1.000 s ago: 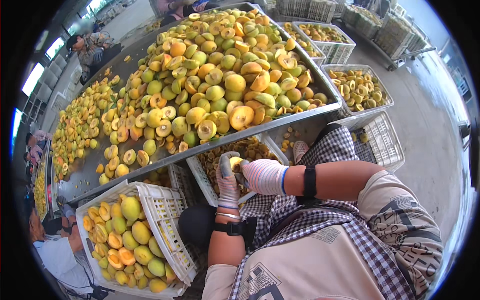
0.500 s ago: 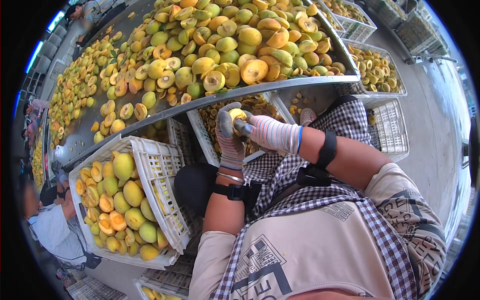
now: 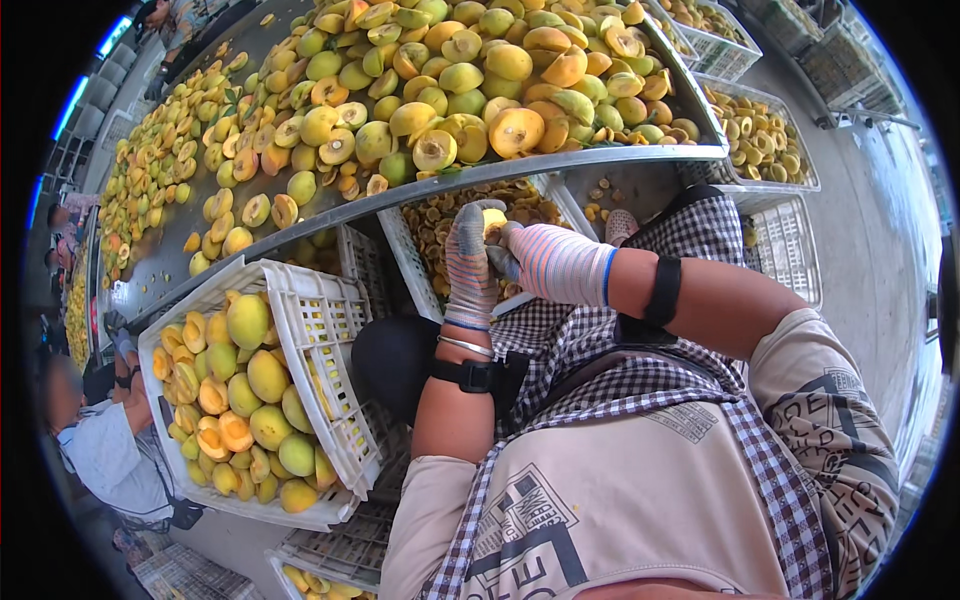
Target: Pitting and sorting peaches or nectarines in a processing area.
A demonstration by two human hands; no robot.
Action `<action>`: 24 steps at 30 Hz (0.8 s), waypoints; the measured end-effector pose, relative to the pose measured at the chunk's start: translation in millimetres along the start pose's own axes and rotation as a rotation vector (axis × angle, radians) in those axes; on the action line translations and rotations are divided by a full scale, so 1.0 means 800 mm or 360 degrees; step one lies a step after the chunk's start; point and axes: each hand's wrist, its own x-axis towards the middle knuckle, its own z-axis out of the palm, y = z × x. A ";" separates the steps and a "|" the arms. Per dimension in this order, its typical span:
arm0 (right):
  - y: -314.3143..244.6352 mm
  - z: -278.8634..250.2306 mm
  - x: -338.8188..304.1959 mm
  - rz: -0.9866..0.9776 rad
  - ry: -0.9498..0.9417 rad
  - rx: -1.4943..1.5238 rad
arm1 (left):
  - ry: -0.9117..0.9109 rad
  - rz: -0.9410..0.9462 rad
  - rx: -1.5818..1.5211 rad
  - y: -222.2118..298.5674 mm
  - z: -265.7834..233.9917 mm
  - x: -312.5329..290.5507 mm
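— My hands are together just under the lip of the surface [image 3: 560,162]: the left hand [image 3: 470,262] is wrapped around a yellow fruit half [image 3: 494,221], and the right hand [image 3: 548,262] presses against it from the side. Whether the right hand grips a tool I cannot tell.

— Where does that fruit sit against the edges?

— Just below the metal rim, above the white crate of pits [image 3: 432,232] that stands between the surface and my knees. My hands hang over its near wall.

— How much room on your left?

— Little. The tilted white crate of halves [image 3: 310,330] is near my left forearm, its rim leaning toward me. Another person [image 3: 100,440] sits beyond it.

— And on the right?

— More open: my right elbow clears an empty white crate [image 3: 785,255], with bare concrete floor [image 3: 880,250] past it. The heap of fruit [image 3: 420,90] comes right up to the surface's rim.
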 end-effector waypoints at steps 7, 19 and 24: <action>-0.032 -0.030 -0.012 0.0501 -0.0382 0.1296 | 0.0042 0.0226 0.0073 0.002 -0.002 -0.001; -0.018 -0.019 0.002 0.0733 -0.0799 0.2075 | -0.0033 0.0480 0.0040 -0.001 -0.004 0.007; 0.004 -0.001 0.007 0.0311 -0.0345 0.1403 | -0.0094 0.0504 -0.0057 -0.010 -0.005 0.008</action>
